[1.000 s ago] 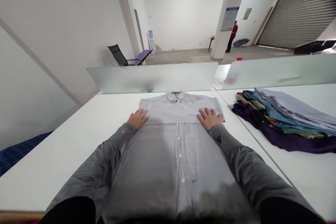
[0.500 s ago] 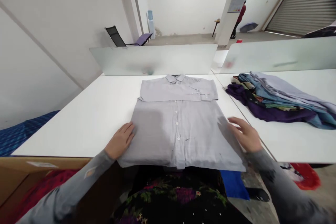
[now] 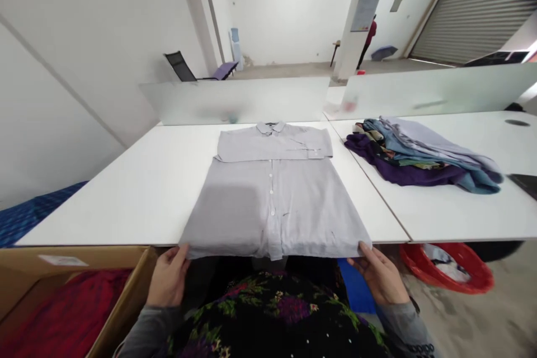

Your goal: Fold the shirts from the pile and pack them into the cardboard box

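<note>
A light grey button-up shirt (image 3: 235,201) lies front side up on the white table (image 3: 138,190), its collar toward the far side. Both sleeves are folded across the chest, and the hem hangs at the table's near edge. My left hand (image 3: 168,275) pinches the hem's left corner between thumb and fingers. At the opposite corner, my right hand (image 3: 380,275) grips the hem in the same way.
A pile of folded clothes (image 3: 419,156) lies on the adjoining table at right. Frosted dividers (image 3: 247,100) line the back edge. An open cardboard box (image 3: 126,291) with red cloth stands at lower left, a red basin (image 3: 478,279) at lower right.
Both hands have come down from the shirt's sides to its two hem corners and closed on them. The view has shifted a little to the right.
</note>
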`<control>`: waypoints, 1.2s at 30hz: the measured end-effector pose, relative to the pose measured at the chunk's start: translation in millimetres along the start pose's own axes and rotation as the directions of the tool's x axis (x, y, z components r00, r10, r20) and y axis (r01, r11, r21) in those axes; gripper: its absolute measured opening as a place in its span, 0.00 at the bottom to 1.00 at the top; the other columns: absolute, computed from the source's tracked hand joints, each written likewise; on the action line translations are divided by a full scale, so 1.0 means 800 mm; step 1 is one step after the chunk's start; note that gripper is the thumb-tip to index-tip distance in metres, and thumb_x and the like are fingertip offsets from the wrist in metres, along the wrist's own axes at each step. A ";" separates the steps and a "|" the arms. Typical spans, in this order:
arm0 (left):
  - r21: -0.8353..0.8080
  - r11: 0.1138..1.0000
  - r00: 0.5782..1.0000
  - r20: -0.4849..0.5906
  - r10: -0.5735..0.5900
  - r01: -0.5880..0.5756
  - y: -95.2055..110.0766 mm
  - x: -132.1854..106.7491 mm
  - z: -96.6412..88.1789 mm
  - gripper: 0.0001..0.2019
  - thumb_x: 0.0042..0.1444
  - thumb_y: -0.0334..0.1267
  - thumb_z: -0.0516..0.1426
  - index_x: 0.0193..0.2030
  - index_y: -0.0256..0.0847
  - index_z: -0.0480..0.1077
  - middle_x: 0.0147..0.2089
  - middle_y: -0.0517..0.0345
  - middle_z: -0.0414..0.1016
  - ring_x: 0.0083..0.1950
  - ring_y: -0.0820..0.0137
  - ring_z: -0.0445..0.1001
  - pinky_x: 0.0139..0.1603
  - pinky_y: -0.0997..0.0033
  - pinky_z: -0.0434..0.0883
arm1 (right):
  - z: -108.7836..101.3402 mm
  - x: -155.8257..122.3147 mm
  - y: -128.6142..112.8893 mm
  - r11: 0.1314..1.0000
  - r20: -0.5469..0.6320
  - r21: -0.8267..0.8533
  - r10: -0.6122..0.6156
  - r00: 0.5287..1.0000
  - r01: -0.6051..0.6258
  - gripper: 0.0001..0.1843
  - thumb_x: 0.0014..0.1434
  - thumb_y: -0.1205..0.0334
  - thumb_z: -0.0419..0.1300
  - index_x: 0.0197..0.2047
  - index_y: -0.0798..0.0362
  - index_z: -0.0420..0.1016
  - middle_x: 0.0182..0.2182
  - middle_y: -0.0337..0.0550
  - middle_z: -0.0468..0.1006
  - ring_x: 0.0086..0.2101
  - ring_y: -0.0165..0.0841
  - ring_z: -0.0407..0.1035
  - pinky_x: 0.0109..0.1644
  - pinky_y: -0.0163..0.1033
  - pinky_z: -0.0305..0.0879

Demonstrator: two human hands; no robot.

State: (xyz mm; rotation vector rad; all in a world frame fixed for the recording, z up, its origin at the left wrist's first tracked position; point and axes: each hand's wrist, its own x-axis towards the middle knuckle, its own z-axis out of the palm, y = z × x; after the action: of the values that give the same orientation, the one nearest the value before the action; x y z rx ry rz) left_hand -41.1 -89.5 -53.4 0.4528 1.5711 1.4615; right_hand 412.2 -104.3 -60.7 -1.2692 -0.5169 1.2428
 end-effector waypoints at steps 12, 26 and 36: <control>-0.092 0.978 0.927 0.347 -0.144 0.187 0.028 -0.056 -0.033 0.23 0.37 0.37 0.72 0.43 0.40 0.77 0.44 0.50 0.80 0.50 0.55 0.77 0.46 0.62 0.77 | -0.056 -0.041 -0.042 0.983 0.067 -0.158 -0.080 0.995 0.090 0.21 0.40 0.50 0.72 0.38 0.47 0.82 0.34 0.46 0.82 0.33 0.46 0.76 0.35 0.47 0.77; -0.346 0.938 0.923 0.355 0.149 -0.019 0.172 0.056 0.113 0.04 0.53 0.32 0.59 0.36 0.36 0.73 0.36 0.55 0.77 0.33 0.70 0.75 0.31 0.74 0.75 | 0.111 0.126 -0.215 0.916 0.278 -0.029 -0.377 0.884 0.400 0.10 0.51 0.50 0.64 0.34 0.46 0.75 0.29 0.41 0.77 0.29 0.36 0.72 0.34 0.42 0.72; 0.065 0.939 0.926 0.201 0.319 -0.338 0.196 0.232 0.248 0.09 0.57 0.41 0.57 0.32 0.39 0.63 0.39 0.51 0.71 0.44 0.64 0.78 0.47 0.59 0.75 | 0.222 0.333 -0.203 0.912 0.117 -0.116 -0.382 0.917 0.395 0.16 0.46 0.54 0.68 0.34 0.53 0.69 0.35 0.45 0.77 0.41 0.38 0.74 0.43 0.43 0.73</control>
State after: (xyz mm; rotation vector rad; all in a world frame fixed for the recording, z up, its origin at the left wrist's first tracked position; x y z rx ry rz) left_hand -26.3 206.9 47.6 0.9241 1.4688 1.5410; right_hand 412.1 236.2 53.8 -1.1544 -0.8898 0.9418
